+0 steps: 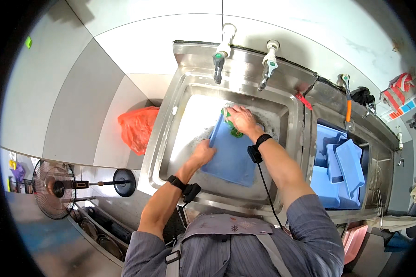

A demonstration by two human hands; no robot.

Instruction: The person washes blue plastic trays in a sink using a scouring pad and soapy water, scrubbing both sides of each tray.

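Note:
A blue plastic tray lies tilted in the soapy water of the left steel sink basin. My left hand is closed around its left edge. At the tray's far end, my right hand presses a crumpled green scrubbing cloth onto the surface, with green showing on both sides of the fingers. Suds float around the tray. Both wrists carry black straps with small devices, and a cable runs down from the right one.
Two taps hang over the basin's far side. Several blue trays are stacked in the right basin, beside a wire whisk. An orange plastic bag sits left of the sink. Farther left stands a fan.

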